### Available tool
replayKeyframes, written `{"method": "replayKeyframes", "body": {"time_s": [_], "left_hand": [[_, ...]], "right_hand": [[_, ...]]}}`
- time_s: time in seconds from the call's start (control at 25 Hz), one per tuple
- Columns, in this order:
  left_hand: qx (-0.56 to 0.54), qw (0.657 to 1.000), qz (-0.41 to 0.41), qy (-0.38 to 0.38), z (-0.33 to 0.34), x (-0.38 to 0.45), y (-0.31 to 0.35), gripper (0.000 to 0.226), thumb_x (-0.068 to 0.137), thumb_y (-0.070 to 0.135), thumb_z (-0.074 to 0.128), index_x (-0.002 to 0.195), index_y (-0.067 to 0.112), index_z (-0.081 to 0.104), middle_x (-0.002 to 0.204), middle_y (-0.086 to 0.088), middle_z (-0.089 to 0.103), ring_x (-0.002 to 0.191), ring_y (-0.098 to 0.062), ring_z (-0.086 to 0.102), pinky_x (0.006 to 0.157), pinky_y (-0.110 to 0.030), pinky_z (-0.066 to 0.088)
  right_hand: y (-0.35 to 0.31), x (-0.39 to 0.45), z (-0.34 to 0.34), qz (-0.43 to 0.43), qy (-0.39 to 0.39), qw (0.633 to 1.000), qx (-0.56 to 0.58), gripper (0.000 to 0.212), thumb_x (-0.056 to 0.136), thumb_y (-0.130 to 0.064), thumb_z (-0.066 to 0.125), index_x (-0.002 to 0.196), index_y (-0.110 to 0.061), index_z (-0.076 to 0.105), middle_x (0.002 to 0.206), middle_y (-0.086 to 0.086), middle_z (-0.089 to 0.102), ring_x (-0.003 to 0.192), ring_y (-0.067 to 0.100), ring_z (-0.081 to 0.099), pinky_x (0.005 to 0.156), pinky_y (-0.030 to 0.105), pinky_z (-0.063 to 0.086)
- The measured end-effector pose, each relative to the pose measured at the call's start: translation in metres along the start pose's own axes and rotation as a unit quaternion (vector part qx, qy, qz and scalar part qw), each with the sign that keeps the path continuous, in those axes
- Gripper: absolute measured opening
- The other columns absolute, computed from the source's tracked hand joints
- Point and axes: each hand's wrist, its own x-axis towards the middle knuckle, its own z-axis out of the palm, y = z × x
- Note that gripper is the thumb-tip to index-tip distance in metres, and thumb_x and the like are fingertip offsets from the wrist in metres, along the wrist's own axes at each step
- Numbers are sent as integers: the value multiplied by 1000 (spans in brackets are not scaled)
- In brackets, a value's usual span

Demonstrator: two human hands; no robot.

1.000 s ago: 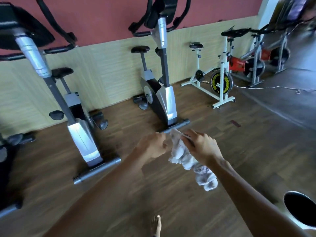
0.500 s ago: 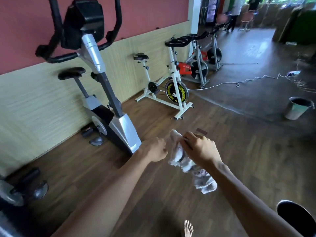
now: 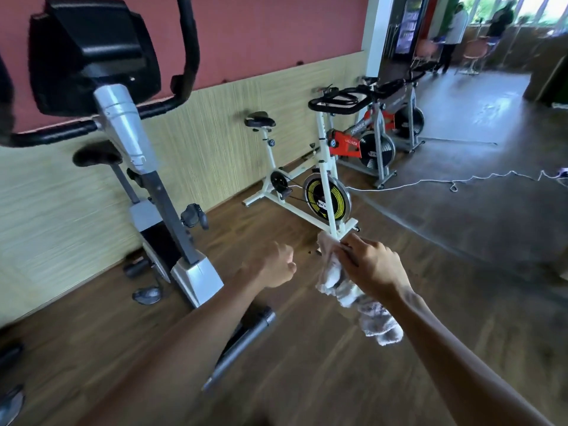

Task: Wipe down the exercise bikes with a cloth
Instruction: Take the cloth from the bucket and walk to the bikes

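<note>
My right hand (image 3: 370,265) grips a crumpled white cloth (image 3: 344,287), which hangs down below my wrist over the wooden floor. My left hand (image 3: 278,265) is a little to the left of the cloth with fingers curled and holds nothing. A silver and black exercise bike (image 3: 147,179) with a black console stands close on the left. Just beyond my hands stands a white spin bike (image 3: 325,167) with a yellow and black flywheel. Behind that one are a red and grey spin bike (image 3: 365,142) and another grey bike.
A white cord (image 3: 430,181) trails across the dark floor on the right. The silver bike's base bar (image 3: 242,336) lies under my left forearm. A pale panelled wall (image 3: 215,124) runs behind the bikes. People stand by chairs at the far back right.
My view has swung right along the row of bikes; the white spin bike is now nearer. My left hand has come off the cloth and moved left. My right hand still holds it.
</note>
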Motion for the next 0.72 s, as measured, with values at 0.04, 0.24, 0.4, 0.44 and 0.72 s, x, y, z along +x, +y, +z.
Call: {"method": "replayKeyframes", "body": {"time_s": [0.04,0.24,0.4,0.44,0.72], "left_hand": [[-12,1000,-10,9,-6,30,-7,24,102,30,53,108,11,67,102,-7,71,86,-21,68,78,-39,59],[-17,998,-45,38,-38,176,-51,23,102,31,51,108,14,66,102,-4,69,87,-19,64,73,-34,53],[-18,996,-82,35,-73,291,-87,25,103,32,50,114,14,64,111,-4,67,94,-20,64,80,-34,53],[-18,995,-88,42,-81,316,-96,26,102,33,50,114,15,64,112,-4,67,95,-21,65,83,-35,54],[-21,988,-133,81,-111,458,-153,29,101,34,48,122,18,60,118,-2,65,96,-18,63,80,-36,54]], "right_hand": [[11,31,8,-7,-3,1000,4,21,97,-42,57,98,-21,57,97,-1,70,85,39,66,66,42,53],[59,189,48,-73,8,997,-2,23,98,-44,56,92,-23,62,85,-9,67,72,27,64,55,35,49],[84,312,66,-108,6,994,-1,28,98,-46,56,84,-22,60,79,-8,63,63,19,58,48,28,41],[91,340,70,-121,10,993,5,29,99,-46,56,83,-22,60,77,-8,62,60,16,56,45,26,39],[127,537,134,-245,-41,965,85,28,102,-45,53,76,-35,49,61,-17,47,48,0,49,38,16,30]]}}
